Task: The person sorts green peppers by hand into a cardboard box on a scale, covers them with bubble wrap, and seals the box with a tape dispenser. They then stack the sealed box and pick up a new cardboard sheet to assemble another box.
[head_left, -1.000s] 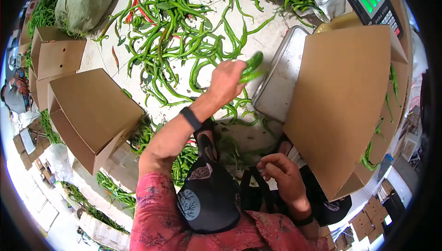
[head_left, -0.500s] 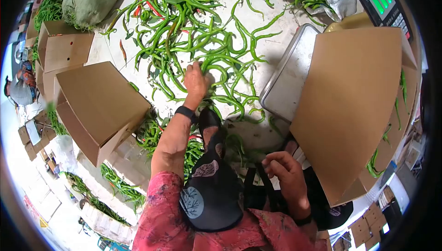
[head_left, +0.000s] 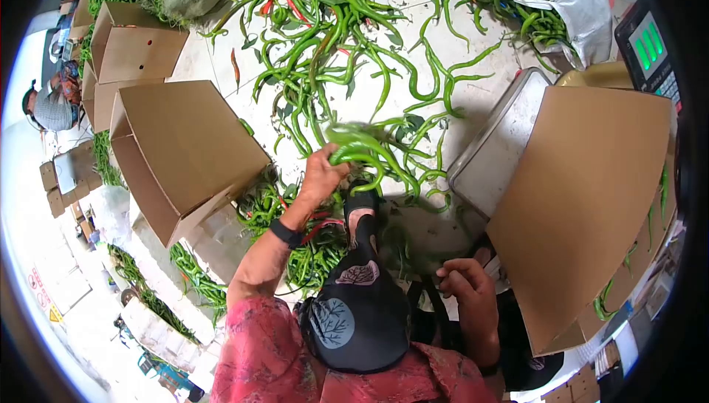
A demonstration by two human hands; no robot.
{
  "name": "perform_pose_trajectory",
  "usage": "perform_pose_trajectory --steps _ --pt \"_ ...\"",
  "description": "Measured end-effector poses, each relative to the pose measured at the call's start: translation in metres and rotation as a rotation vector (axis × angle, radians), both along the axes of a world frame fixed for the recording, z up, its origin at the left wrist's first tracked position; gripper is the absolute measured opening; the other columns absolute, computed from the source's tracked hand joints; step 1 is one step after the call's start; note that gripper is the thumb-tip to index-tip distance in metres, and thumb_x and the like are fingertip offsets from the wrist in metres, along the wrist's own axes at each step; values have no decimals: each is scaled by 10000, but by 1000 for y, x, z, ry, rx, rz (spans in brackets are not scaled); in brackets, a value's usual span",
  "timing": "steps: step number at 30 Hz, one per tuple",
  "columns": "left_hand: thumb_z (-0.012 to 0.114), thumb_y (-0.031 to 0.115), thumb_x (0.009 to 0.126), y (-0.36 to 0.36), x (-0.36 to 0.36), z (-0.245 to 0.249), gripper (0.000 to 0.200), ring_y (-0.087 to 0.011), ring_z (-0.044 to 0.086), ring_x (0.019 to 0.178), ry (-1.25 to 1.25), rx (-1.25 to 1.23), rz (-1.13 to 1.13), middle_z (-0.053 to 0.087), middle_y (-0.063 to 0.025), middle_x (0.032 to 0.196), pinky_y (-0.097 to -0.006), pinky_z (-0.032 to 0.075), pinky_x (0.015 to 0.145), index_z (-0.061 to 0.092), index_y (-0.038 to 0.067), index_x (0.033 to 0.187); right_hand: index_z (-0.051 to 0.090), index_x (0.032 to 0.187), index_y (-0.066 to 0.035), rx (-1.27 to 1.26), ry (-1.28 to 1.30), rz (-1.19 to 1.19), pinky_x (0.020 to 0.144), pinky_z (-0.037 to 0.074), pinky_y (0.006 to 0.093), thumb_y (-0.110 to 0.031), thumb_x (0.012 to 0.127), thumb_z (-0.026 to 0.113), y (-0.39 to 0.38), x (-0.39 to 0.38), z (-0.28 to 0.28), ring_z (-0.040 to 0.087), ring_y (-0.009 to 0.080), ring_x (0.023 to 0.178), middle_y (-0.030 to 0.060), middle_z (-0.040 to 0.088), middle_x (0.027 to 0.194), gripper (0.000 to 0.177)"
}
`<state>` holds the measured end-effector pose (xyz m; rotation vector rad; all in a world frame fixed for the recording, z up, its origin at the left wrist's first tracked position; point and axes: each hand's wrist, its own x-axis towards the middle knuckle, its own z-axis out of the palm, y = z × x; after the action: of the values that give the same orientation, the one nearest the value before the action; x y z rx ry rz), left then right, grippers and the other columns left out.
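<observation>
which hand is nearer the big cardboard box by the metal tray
Your right hand: it is just to the left of the cardboard box. Your left hand is farther left, beyond the metal tray, holding green chili peppers.

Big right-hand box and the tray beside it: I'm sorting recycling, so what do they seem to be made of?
The box looks like plain cardboard: matt brown panels with folded edges. The tray is probably metal, perhaps stainless steel, judging by its shiny, rounded rim and smudged grey surface, though a coating can't be ruled out.
</observation>
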<state>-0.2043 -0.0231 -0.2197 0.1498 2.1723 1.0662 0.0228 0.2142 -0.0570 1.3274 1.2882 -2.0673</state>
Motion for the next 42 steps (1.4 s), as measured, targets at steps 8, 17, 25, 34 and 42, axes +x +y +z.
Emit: perform_pose_trajectory --steps 8,17,25,34,42 --pt "675 55 854 4 -60 12 250 -65 575 672 -187 98 -114 649 -5 772 -265 485 600 669 12 1100 622 1110 -7 -20 -26 22 748 488 255 -137 957 596 -2 -3 -2 611 106 826 54 690 1011 203" --pt "704 134 790 111 -184 40 300 -198 654 804 306 52 -440 684 -110 899 -358 527 722 650 26 1065 622 1126 0 -76 -62 10 757 495 258 -124 958 593 -3 -10 -15 615 106 814 73 689 1028 210" --pt "787 192 698 145 -246 -85 517 -424 592 1037 685 -565 -176 595 -161 1167 -522 503 860 581 137 1169 622 1129 3 -75 -77 -58 746 499 265 -123 954 600 2 -6 -29 627 116 818 89 691 1031 217" --pt "628 1 786 137 -249 -94 669 -436 577 1042 872 -557 -241 548 -187 1176 -503 545 771 464 297 1363 616 1142 10 -61 -134 -41 752 500 273 -138 950 595 1 -11 -27 638 127 850 91 698 1023 244" --pt "592 -24 762 129 -231 -89 722 -415 581 1058 764 -492 -412 563 -196 1106 -492 534 816 480 317 1389 614 1123 12 -92 -134 -50 772 497 277 -102 942 596 -2 -22 -22 607 124 817 99 680 1018 215"
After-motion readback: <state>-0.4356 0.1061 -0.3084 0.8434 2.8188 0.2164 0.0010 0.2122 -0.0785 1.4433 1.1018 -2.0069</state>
